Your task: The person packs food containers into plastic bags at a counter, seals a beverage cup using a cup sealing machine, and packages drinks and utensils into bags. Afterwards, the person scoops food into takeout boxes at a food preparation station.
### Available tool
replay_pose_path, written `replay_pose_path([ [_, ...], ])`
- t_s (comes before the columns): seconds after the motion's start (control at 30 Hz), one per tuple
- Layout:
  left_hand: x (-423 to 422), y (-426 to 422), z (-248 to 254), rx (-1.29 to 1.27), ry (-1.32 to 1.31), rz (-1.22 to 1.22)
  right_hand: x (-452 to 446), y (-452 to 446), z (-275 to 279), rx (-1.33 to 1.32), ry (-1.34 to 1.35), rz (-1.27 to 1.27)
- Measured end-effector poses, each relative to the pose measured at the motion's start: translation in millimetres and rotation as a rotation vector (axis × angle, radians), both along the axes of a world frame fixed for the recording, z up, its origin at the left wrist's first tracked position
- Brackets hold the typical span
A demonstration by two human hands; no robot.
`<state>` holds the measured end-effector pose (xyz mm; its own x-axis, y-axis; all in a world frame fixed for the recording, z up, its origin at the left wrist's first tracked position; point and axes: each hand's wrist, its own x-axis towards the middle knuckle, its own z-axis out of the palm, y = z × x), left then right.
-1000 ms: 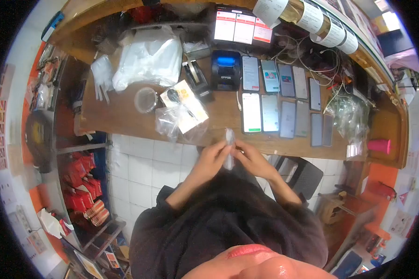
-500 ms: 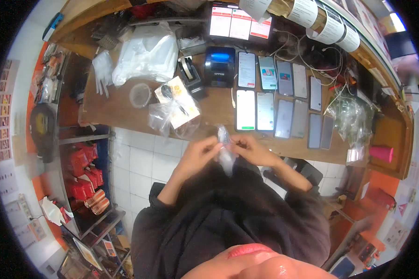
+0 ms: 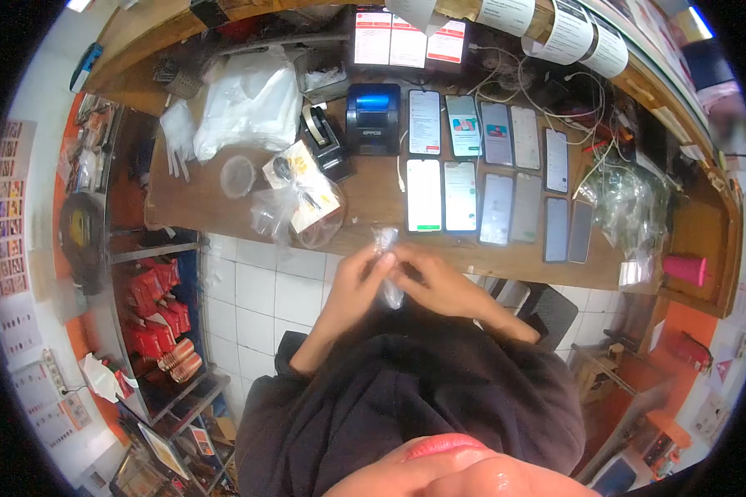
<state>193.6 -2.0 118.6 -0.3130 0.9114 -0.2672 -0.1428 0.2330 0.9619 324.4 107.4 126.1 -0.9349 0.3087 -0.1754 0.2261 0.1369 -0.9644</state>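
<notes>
My left hand point(image 3: 358, 280) is closed on a small clear plastic bag point(image 3: 391, 296), bunched upright in front of my body at the desk's front edge. From the other side my right hand point(image 3: 428, 278) pinches the same bag, its fingers meeting the left thumb. The bag's top pokes out above both hands and its lower end hangs below them. Something whitish shows through the plastic, but I cannot tell what. Just beyond, on the desk, a white and yellow box point(image 3: 301, 170) lies beside crumpled clear plastic point(image 3: 275, 214).
Several phones point(image 3: 425, 196) lie in two rows on the wooden desk point(image 3: 365, 195). Left of them stand a receipt printer point(image 3: 374, 120), a tape dispenser point(image 3: 325, 141), a round plastic lid point(image 3: 238, 176) and a pile of white bags point(image 3: 253, 103). A pink cup point(image 3: 685, 270) sits far right.
My hands have drawn closer together around the bag, the right one moving left. The camera view has shifted slightly, so the desk things appear further left.
</notes>
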Motion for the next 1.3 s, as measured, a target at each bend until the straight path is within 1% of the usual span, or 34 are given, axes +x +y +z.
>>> replay_pose_path([
  [0.07,5.2,-0.5,-12.7,0.005,-0.025,0.031,1.8,0.4,-6.1,-0.044,-0.031,-0.023],
  [0.13,6.7,-1.4,-17.6,0.015,-0.049,0.065,2.4,2.6,-16.3,-0.228,0.147,-0.035],
  [0.17,6.5,-0.3,-12.7,-0.010,-0.068,0.066,2.3,4.1,-16.9,-0.231,0.148,-0.034],
  [0.23,4.8,-1.1,-11.0,-0.044,-0.089,0.071,2.3,5.5,-17.0,-0.352,0.170,0.017],
  [0.27,2.1,-2.6,-13.0,-0.057,-0.094,0.051,1.5,5.8,-14.4,-0.359,0.169,0.019],
  [0.33,0.3,-4.9,-19.9,-0.068,-0.098,0.031,-1.6,9.4,-3.0,-0.326,0.048,0.004],
  [0.4,1.4,-6.1,-25.5,-0.079,-0.254,0.134,0.0,16.8,6.9,-0.364,0.033,0.045],
  [0.43,-3.0,-8.4,-23.6,-0.083,-0.254,0.135,0.9,18.6,8.3,-0.401,0.020,0.085],
  [0.47,-10.1,-8.8,-12.9,-0.098,-0.272,0.027,1.9,17.7,6.4,-0.405,0.018,0.087],
  [0.5,-13.8,-9.0,-3.4,-0.112,-0.290,-0.082,3.3,15.2,3.5,-0.475,0.080,0.091],
  [0.53,-12.6,-8.8,3.6,-0.114,-0.292,-0.078,5.0,13.2,0.3,-0.544,0.141,0.096],
  [0.57,-10.1,-9.0,9.7,-0.115,-0.292,-0.073,7.1,11.5,-4.4,-0.547,0.137,0.099],
  [0.63,-9.8,-11.5,9.1,-0.114,-0.291,-0.071,10.1,9.6,-13.9,-0.644,0.148,0.125],
  [0.67,-13.3,-15.3,4.7,-0.124,-0.298,-0.150,13.0,10.2,-15.6,-0.643,0.148,0.125],
  [0.7,-17.3,-18.2,2.6,-0.132,-0.303,-0.229,16.3,11.8,-17.2,-0.667,0.080,0.184],
  [0.73,-20.0,-22.0,2.4,-0.133,-0.304,-0.228,18.5,12.5,-18.1,-0.691,0.011,0.242],
  [0.77,-22.3,-23.8,5.4,-0.173,-0.279,-0.299,18.9,12.7,-18.1,-0.691,0.010,0.242],
  [0.8,-24.4,-25.2,8.9,-0.215,-0.256,-0.371,19.6,12.2,-17.5,-0.698,0.031,0.294],
  [0.83,-27.8,-24.7,13.9,-0.217,-0.259,-0.371,19.7,12.1,-16.7,-0.704,0.053,0.345],
  [0.9,-35.0,-20.6,22.7,-0.139,-0.136,-0.514,18.8,14.1,-12.9,-0.694,0.059,0.371],
  [0.97,-36.4,-24.1,20.2,-0.113,-0.151,-0.486,17.6,16.1,-7.5,-0.749,0.006,0.353],
  [1.03,-40.4,-24.4,17.7,-0.023,-0.065,-0.485,15.1,16.7,-7.3,-0.755,0.036,0.343],
  [1.07,-41.9,-22.5,15.0,-0.022,-0.066,-0.486,13.9,17.2,-7.7,-0.767,0.064,0.335],
  [1.1,-42.8,-21.2,11.7,-0.076,-0.061,-0.421,11.3,20.6,-9.0,-0.768,0.062,0.334],
  [1.13,-42.7,-19.9,7.6,-0.128,-0.057,-0.354,7.6,26.7,-11.1,-0.547,0.089,0.261],
  [1.17,-41.8,-18.4,1.9,-0.128,-0.058,-0.354,4.0,30.0,-12.8,-0.326,0.117,0.187],
  [1.2,-39.4,-15.4,-4.9,-0.140,0.067,-0.344,0.5,30.0,-14.3,-0.228,0.118,0.160],
  [1.23,-36.0,-9.7,-9.3,-0.148,0.194,-0.330,-4.9,27.1,-19.1,-0.223,0.119,0.164],
  [1.3,-16.7,-3.0,-8.9,-0.139,0.178,-0.280,-10.1,15.1,-29.2,0.031,0.202,0.074],
])
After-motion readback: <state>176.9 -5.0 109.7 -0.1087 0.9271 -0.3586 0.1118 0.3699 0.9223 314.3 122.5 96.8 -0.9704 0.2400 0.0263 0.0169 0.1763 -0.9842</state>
